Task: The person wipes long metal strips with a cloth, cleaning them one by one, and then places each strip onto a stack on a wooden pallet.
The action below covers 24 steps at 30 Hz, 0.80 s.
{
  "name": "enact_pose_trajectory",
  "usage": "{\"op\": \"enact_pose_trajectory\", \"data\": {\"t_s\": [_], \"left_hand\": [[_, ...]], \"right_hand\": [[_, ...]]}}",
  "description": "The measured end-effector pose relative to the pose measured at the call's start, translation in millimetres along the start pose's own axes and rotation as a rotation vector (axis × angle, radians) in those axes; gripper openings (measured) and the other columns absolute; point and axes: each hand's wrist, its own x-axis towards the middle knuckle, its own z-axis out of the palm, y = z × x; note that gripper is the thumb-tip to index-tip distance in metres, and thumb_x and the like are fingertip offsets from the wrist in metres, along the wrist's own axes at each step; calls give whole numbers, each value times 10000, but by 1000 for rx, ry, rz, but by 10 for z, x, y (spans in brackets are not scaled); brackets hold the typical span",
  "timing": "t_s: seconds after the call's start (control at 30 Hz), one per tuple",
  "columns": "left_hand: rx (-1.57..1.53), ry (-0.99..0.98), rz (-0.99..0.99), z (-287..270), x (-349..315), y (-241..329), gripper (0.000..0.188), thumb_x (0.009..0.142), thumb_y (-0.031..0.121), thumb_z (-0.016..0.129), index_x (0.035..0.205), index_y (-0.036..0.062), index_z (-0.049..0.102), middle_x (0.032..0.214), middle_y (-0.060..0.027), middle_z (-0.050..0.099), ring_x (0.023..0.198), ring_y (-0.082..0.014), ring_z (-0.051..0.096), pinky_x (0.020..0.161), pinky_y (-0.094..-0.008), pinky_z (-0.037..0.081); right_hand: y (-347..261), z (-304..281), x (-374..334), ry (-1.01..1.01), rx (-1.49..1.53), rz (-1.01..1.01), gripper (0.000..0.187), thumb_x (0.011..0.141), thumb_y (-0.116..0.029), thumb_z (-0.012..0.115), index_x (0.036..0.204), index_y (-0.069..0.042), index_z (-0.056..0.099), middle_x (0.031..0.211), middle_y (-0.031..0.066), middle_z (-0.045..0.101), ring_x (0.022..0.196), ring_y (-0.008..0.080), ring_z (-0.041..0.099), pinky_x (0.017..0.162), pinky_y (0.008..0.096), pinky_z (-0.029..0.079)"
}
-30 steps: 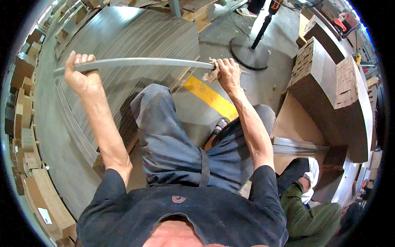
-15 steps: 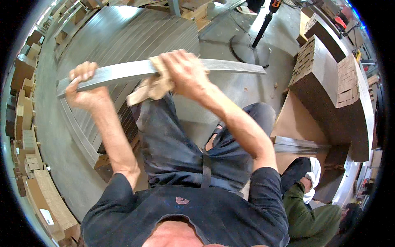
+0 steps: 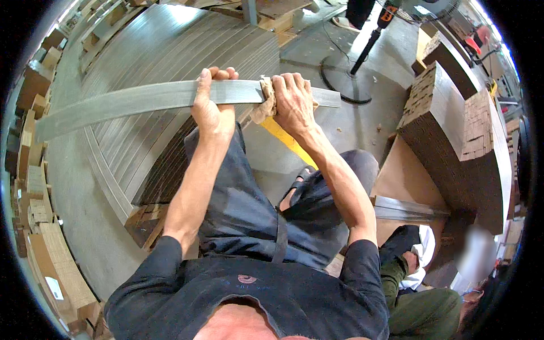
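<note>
A long, slightly curved grey slat point(image 3: 136, 97) lies across in front of me, lifted above a large stack of similar slats point(image 3: 187, 48). My left hand point(image 3: 214, 110) grips it around the middle, thumb and fingertips showing above its far edge. Closer to the slat's right end, my right hand point(image 3: 293, 99) presses a crumpled tan cloth point(image 3: 265, 107) around it. Part of the cloth is hidden under the fingers. The slat's left end reaches out past the stack's left side.
To the right stand tall stacks of curved brown boards point(image 3: 436, 107), with loose grey strips point(image 3: 408, 208) beside them. A round black stand base point(image 3: 345, 82) is on the floor ahead. A co-worker holding white cloth point(image 3: 425, 249) sits at lower right. Cardboard pieces point(image 3: 59, 260) line the left.
The slat has shifted left between my hands. My left hand now holds it nearer the middle, and my right hand with the cloth is farther right, near its right end.
</note>
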Motion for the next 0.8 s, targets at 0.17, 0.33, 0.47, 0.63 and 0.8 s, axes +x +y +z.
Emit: {"op": "enact_pose_trajectory", "data": {"t_s": [0.17,0.33,0.47,0.63,0.8], "left_hand": [[-56,-71,52,19,194,373,219,960,196,576,823,33,525,738,-66,505,805,-234,551,986,-486,469],[355,-147,485,278,484,1299,214,942,182,576,766,58,572,708,-89,580,763,-252,610,869,-485,514],[491,-361,512,511,843,2341,189,969,181,506,880,32,580,718,-77,513,766,-234,555,904,-443,478],[1021,-598,254,757,1002,2941,286,933,221,603,1075,-27,595,733,-51,543,679,-160,545,762,-333,484],[1502,-668,48,827,418,1867,350,882,225,675,1126,-14,603,765,-62,634,627,-135,625,576,-269,518]], "right_hand": [[673,73,-228,18,-27,-32,491,690,-63,697,1151,-43,526,1110,144,564,1061,345,523,883,454,438],[1754,-52,-866,-488,-44,757,244,794,-245,724,943,-58,674,901,162,705,857,344,680,762,443,531],[1588,42,-686,-302,201,733,297,803,-327,718,972,-85,691,884,146,710,838,304,685,753,401,530],[1278,210,-469,-262,564,673,264,799,-209,704,1016,-61,675,924,109,708,823,190,641,774,315,504],[949,105,-350,-6,337,404,260,830,-281,626,934,-46,588,831,159,640,791,361,623,715,384,514]]}}
